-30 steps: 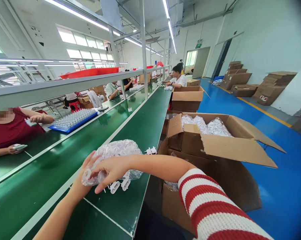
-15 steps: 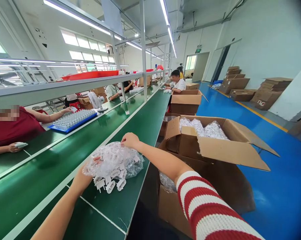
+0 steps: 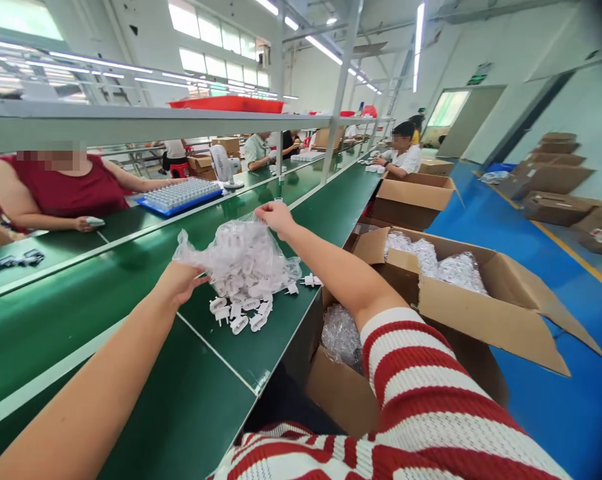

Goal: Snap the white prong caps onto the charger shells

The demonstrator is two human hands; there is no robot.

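Desk (image 3: 275, 347): compared with half a second ago, the bag (image 3: 245, 250) on it stands taller, drawn up by my right hand (image 3: 275, 219); I judge this frees the parts (image 3: 239, 324) below.
Boxes (image 3: 445, 303): open, right of the desk, partly hidden by my right arm (image 3: 345, 257).
Tray (image 3: 168, 212): far side, before a co-worker (image 3: 71, 180), well apart from the bag.
Bag: between my hands, its crumpled plastic blurring what's inside.
Right grip: fingers pinched on the bag's top.
Left hand (image 3: 183, 285): at the bag's left side; I can't tell whether its grip closes.
Loose parts: spilled on the near side.
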